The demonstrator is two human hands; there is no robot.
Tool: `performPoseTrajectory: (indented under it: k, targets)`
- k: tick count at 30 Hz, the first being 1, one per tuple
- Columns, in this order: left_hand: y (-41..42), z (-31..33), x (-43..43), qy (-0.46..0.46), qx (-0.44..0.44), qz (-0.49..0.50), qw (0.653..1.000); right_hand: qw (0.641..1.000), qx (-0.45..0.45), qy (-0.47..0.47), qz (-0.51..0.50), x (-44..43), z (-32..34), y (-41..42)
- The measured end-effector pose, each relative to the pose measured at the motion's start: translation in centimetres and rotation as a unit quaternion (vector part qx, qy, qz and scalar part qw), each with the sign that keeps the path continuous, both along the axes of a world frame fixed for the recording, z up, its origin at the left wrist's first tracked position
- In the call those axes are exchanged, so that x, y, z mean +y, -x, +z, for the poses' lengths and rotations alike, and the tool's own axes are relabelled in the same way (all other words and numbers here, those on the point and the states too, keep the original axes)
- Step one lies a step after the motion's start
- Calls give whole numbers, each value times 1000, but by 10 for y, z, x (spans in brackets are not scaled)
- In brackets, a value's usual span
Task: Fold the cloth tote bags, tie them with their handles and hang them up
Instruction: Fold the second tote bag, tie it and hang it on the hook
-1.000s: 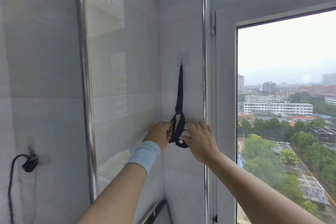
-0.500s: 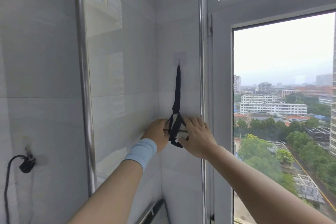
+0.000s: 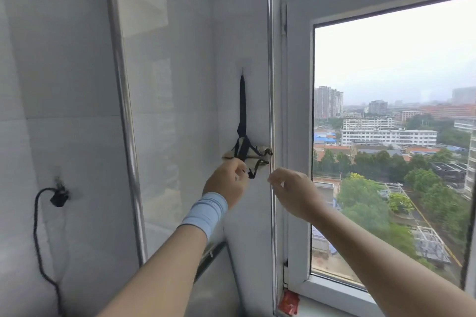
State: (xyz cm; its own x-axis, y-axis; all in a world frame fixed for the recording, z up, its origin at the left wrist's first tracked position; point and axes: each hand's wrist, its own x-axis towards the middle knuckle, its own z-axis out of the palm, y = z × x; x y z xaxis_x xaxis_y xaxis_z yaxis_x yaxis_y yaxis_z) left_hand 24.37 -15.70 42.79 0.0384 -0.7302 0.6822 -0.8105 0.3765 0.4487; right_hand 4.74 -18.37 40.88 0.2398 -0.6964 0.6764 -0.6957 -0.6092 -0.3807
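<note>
Bag [image 3: 247, 154] hanging by strap [image 3: 242, 103] from hook [image 3: 242, 71], just above left hand [image 3: 226, 185] pinching loose strap end; right hand [image 3: 291, 188] nearby, fingers [image 3: 273, 177] loosely curled, empty.

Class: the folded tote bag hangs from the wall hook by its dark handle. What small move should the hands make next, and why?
Probably lower both hands away. The tote bag hangs tied from the wall hook; the right hand is clear, and the left hand touches at most a loose handle end.
</note>
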Motion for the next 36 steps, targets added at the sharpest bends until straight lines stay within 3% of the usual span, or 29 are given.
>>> performPoseTrajectory:
  k: [8, 10, 17, 22, 28, 30, 36]
  targets:
    - [83, -124, 52, -239, -78, -25, 967, 962, 96, -254, 29, 65, -129, 56]
    - [91, -151, 62, -270, -73, -14, 960, 954, 108, -276, 33, 70, -155, 63]
    - [139, -304, 121, -476, -97, -23, 874, 883, 205, -420, 50, 123, -306, 117]
    - [152, -385, 157, -573, -114, -36, 811, 832, 273, -477, 84, 160, -394, 127]
    - [150, -455, 168, -652, -174, -66, 735, 789, 427, -438, 56, 185, -475, 125]
    - [144, -475, 169, -665, -188, -82, 719, 799, 458, -387, 42, 182, -485, 124]
    - [133, -498, 166, -681, -135, -111, 711, 863, 350, -363, 14, 169, -470, 129]
